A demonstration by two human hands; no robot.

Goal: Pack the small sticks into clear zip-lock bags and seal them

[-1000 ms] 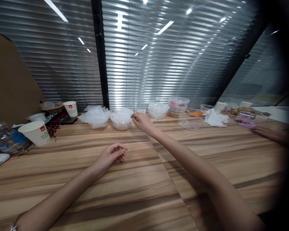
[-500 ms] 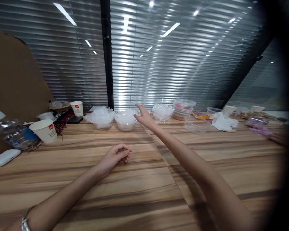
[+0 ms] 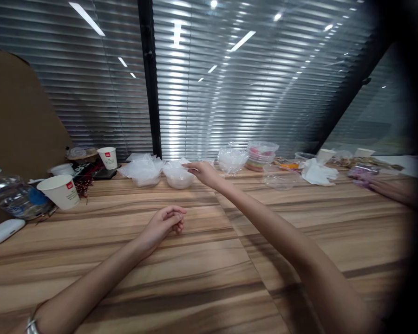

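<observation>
My right hand (image 3: 204,172) reaches far across the table to a clear plastic bowl (image 3: 179,182) filled with thin whitish plastic. Its fingertips are drawn together over the bowl's right upper edge; what lies between them, if anything, is too small to make out. My left hand (image 3: 167,220) rests on the wooden table (image 3: 202,269), fingers loosely curled in with nothing visible in them. Just left of the bowl stands a second clear bowl (image 3: 146,178) heaped with whitish plastic. To the right of my right hand sits a bundle of crinkled clear plastic (image 3: 231,160).
At left are paper cups (image 3: 61,191), a plastic bottle (image 3: 24,197) and a white case (image 3: 5,232). Stacked tubs (image 3: 261,155), a clear lid (image 3: 282,180) and crumpled tissue (image 3: 318,172) stand right. Another person's hand (image 3: 390,189) lies beside purple packaging (image 3: 364,172). Window blinds rise behind.
My right hand has moved left over the bowl's edge, and its spread thumb and fingers have drawn together. My left hand keeps its pose. The view has shifted slightly.
</observation>
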